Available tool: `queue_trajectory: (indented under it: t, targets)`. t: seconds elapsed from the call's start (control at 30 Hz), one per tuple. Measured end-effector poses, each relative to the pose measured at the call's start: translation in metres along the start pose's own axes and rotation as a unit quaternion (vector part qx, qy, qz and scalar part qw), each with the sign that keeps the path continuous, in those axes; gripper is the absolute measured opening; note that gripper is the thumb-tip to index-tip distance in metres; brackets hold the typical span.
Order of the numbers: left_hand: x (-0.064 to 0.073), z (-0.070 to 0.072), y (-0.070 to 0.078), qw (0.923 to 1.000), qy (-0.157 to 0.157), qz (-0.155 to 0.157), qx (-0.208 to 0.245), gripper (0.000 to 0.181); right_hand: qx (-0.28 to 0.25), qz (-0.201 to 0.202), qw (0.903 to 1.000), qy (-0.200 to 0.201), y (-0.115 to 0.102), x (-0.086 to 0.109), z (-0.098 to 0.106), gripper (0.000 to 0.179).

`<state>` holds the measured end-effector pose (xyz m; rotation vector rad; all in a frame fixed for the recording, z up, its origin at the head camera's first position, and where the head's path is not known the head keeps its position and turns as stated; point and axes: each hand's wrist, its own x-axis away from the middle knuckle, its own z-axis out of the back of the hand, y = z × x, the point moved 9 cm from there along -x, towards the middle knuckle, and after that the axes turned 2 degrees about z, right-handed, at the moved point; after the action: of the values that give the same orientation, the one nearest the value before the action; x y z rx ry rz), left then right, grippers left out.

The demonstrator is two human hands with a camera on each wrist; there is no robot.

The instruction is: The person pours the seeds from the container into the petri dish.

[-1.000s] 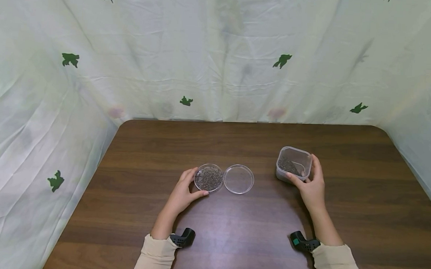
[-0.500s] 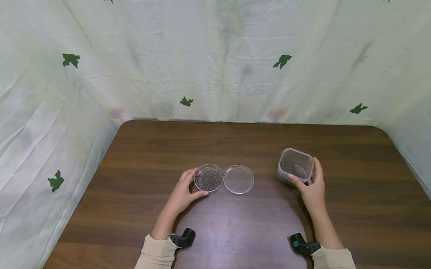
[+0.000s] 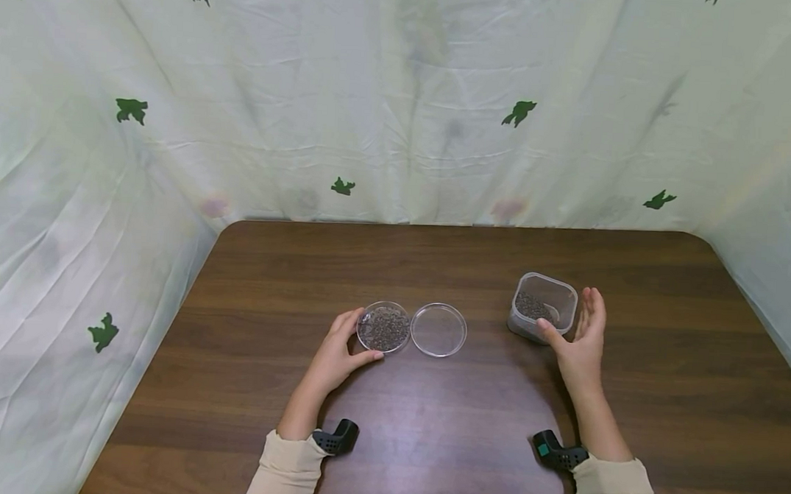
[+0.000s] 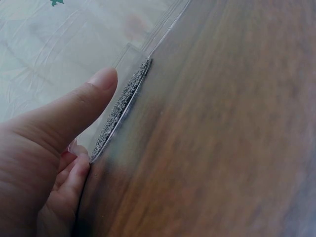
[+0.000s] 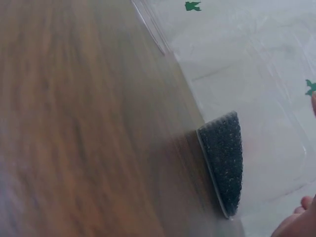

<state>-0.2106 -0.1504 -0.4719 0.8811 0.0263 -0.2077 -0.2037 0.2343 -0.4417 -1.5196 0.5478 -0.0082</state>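
Observation:
My left hand holds a round clear petri dish between thumb and fingers. A layer of dark grey granules covers the dish's bottom. Just right of it lies a clear round lid, its rim right at the dish. Farther right stands a translucent square plastic tub with dark granules heaped against its left side. My right hand is beside this tub, its thumb at the near rim and its straight fingers apart from the right wall.
A brown wood-grain table spreads beneath everything. Behind and beside it hangs a pale curtain with green leaf shapes. Each wrist wears a black camera, the left one and the right one.
The tub has come down slightly and settled upright on the table. My right fingers have straightened and moved off its right wall. The left hand, dish and lid stay put.

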Motion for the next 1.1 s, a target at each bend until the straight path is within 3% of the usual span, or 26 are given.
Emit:
queue_trajectory:
  t: [0.3, 0.53, 1.1]
  targets:
    - [0.0, 0.0, 0.001, 1.0, -0.001, -0.001, 0.003, 0.085, -0.071, 0.069, 0.9943, 0.039, -0.025, 0.002, 0.003, 0.09]
    - [0.0, 0.0, 0.0, 1.0, -0.001, 0.0, 0.003, 0.085, -0.122, 0.124, 0.9827, 0.065, -0.038, 0.006, 0.004, 0.086]
    - [0.0, 0.0, 0.002, 1.0, 0.0, -0.005, 0.003, 0.084, -0.087, 0.199, 0.9761, 0.011, -0.086, 0.026, -0.03, 0.081]
